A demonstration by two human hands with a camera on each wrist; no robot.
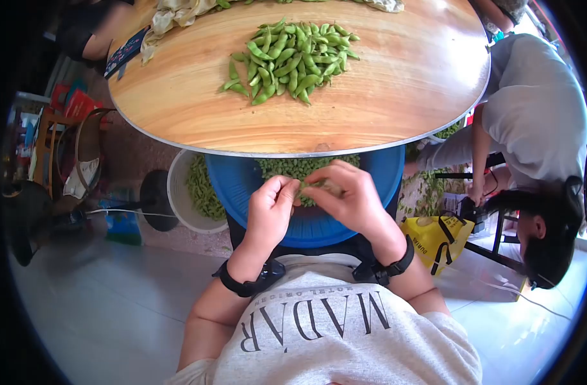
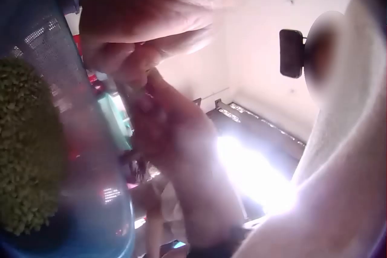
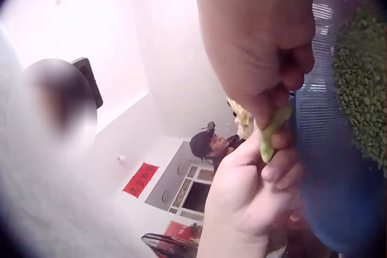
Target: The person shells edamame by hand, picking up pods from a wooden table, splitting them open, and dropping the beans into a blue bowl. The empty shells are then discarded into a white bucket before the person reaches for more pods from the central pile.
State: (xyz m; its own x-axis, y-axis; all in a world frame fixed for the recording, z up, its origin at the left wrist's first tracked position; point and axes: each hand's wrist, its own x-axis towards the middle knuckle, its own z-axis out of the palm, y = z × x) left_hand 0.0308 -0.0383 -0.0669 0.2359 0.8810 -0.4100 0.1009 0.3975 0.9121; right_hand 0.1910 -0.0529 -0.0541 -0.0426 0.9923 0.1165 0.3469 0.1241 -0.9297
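Note:
Over the blue basin (image 1: 309,239), both hands meet at a green pod (image 3: 275,134). The left hand (image 1: 271,208) pinches one end between thumb and curled fingers; in the right wrist view the left hand (image 3: 248,194) is below the pod. The right hand (image 1: 354,196) grips the other end, and the right wrist view shows the right hand (image 3: 260,40) above it. Something pale green shows under the right palm. Shelled beans (image 1: 274,168) lie in the basin. The left wrist view has the left hand (image 2: 175,13) above the right hand (image 2: 181,137), with the pod hidden.
A pile of pods (image 1: 290,61) lies on the round wooden table (image 1: 178,102), whose edge passes just beyond the hands. A white basket (image 1: 181,205) of green pods stands left of the basin. At right, another person (image 1: 537,109) bends down near a yellow bag (image 1: 428,237).

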